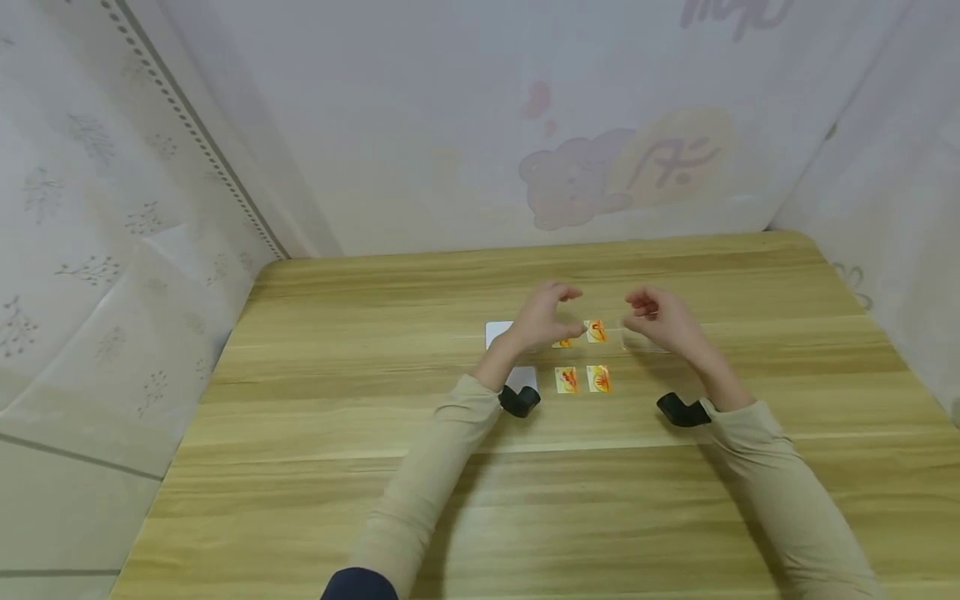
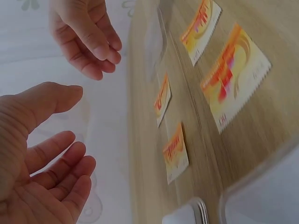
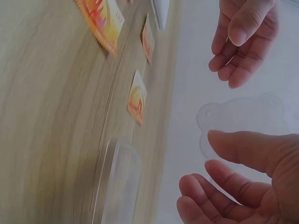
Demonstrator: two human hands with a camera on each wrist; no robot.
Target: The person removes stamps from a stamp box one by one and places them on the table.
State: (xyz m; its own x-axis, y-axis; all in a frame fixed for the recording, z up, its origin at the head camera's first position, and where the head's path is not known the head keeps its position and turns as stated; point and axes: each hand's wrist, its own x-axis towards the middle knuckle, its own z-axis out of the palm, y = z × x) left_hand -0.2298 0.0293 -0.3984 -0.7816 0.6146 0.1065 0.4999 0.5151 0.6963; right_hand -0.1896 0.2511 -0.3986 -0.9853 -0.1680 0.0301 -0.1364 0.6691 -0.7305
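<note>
Several orange-and-yellow postage stamps lie flat on the wooden table, with perforated edges showing in the left wrist view. My left hand (image 1: 542,318) hovers over the left side of the stamps, thumb and fingers apart, holding nothing. It partly covers one back stamp (image 1: 562,342); another back stamp (image 1: 596,331) shows between the hands. Closer to me are two front stamps, a left one (image 1: 566,380) and a right one (image 1: 598,378). My right hand (image 1: 666,321) is raised above a clear plastic case (image 3: 119,182), its fingers loosely bent around nothing. The palms face each other across a gap.
Left of the stamps lie a white, card-like piece (image 1: 498,332) and a second white piece (image 1: 522,378), both partly hidden by the left arm. Black wrist-worn pieces sit at the left cuff (image 1: 521,402) and right cuff (image 1: 682,410). A pale printed curtain (image 1: 420,167) hangs behind the table.
</note>
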